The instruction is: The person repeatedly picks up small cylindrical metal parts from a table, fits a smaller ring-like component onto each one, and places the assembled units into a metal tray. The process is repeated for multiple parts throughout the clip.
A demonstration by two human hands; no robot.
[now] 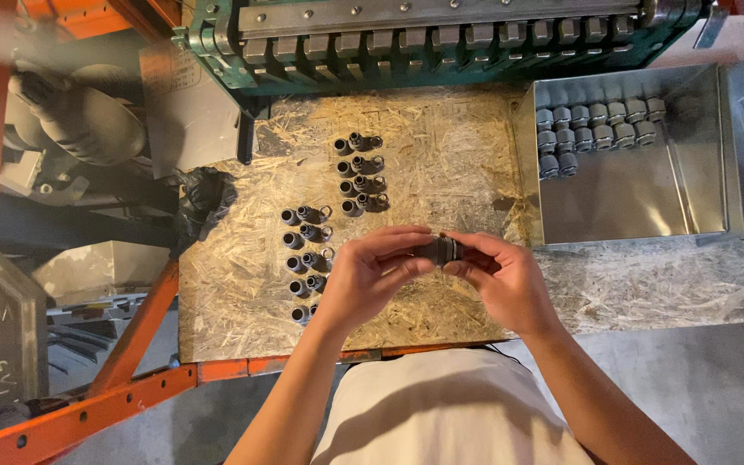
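Note:
Both of my hands meet over a chipboard worktop (441,155). My left hand (372,271) and my right hand (497,275) pinch the same small dark grey cylindrical fitting (438,250) between their fingertips, one hand on each end. To the left of my hands lie two groups of loose grey fitting parts in rows: a lower group (305,258) and an upper group (359,176), each with bodies, caps and small rings.
A shiny metal tray (647,189) at the right holds several assembled grey fittings (596,125) in rows at its far side. A green machine with a row of metal blocks (424,39) stands behind. An orange steel frame (131,344) runs at the left.

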